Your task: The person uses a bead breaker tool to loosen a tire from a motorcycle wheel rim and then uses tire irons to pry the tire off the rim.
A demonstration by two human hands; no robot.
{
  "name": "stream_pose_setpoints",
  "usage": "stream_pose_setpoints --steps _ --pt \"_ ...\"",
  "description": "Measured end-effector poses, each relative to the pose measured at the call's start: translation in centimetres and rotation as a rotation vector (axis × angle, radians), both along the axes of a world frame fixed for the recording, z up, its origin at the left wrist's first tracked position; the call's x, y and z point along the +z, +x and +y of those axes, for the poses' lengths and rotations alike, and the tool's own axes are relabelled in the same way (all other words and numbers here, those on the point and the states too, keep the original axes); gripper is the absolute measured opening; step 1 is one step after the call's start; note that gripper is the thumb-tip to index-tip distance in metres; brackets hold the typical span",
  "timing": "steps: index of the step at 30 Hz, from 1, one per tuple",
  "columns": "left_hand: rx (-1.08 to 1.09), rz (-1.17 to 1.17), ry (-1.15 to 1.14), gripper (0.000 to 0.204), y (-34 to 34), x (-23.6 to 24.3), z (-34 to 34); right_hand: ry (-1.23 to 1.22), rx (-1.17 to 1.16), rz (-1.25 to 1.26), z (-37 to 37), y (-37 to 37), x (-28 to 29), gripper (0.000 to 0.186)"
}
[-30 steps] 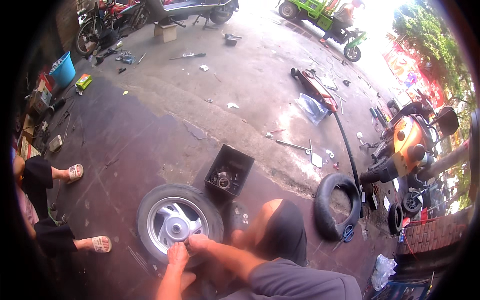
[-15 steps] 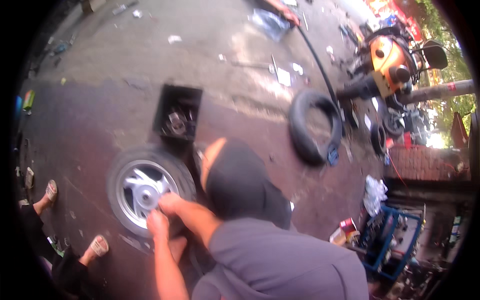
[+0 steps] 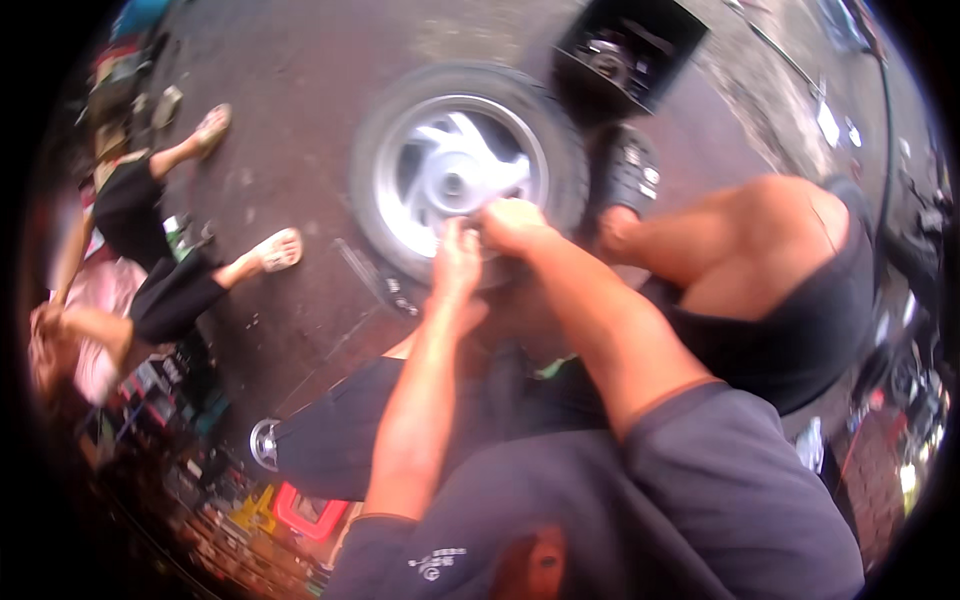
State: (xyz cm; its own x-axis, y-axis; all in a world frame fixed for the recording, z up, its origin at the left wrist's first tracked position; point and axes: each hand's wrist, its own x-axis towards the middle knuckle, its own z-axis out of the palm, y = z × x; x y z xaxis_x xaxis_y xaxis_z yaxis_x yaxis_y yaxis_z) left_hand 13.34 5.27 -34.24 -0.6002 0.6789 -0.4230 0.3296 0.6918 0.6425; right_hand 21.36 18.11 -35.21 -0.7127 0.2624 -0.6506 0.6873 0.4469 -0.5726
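A wheel with a silver spoked rim (image 3: 455,185) and a black tyre (image 3: 372,160) lies flat on the dark floor in front of me. Both my hands are over the near part of the rim, below the hub. My left hand (image 3: 457,262) is closed, its fingertips close to my right hand. Just to its right, my right hand (image 3: 512,225) is curled shut, knuckles up. Whatever the fingers grip is hidden and blurred. A long, thin metal tool (image 3: 362,268) lies on the floor beside the tyre's lower left.
A black box (image 3: 655,75) with metal parts inside stands beyond the wheel to the right. My shod foot (image 3: 630,170) is beside the tyre. Another person sits at the left, sandalled feet (image 3: 278,250) toward the wheel. A red plastic container (image 3: 308,512) lies at lower left.
My view has turned and shifted, so the wheel now appears higher and more to the right. Both hands remain closed together at the near side of the rim.
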Motion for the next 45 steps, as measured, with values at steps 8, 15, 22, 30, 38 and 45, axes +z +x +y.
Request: stream_pose_setpoints --steps 8,15,22,30,38,45 --pt "-0.052 0.164 -0.067 0.017 0.2 2.5 0.4 0.031 0.014 0.171 -0.6 0.8 1.2 0.025" --pt "-0.145 0.442 0.004 0.017 0.4 2.3 0.2 0.077 -0.036 0.171 -1.3 0.6 1.6 0.02" --pt "0.084 0.227 -0.21 0.019 1.4 2.5 1.8 0.057 -0.055 0.145 -0.8 1.0 2.0 0.022" --pt "0.275 0.002 0.073 0.022 1.8 0.7 0.8 0.022 -0.053 0.11 -1.0 0.7 2.0 0.023" --pt "0.078 0.138 0.018 0.019 0.8 2.1 0.4 0.093 -0.054 0.189 -1.0 1.5 0.4 0.022" --pt "0.036 0.221 -0.123 0.03 0.8 2.1 1.1 0.055 -0.059 0.188 -1.6 0.9 0.7 0.024"
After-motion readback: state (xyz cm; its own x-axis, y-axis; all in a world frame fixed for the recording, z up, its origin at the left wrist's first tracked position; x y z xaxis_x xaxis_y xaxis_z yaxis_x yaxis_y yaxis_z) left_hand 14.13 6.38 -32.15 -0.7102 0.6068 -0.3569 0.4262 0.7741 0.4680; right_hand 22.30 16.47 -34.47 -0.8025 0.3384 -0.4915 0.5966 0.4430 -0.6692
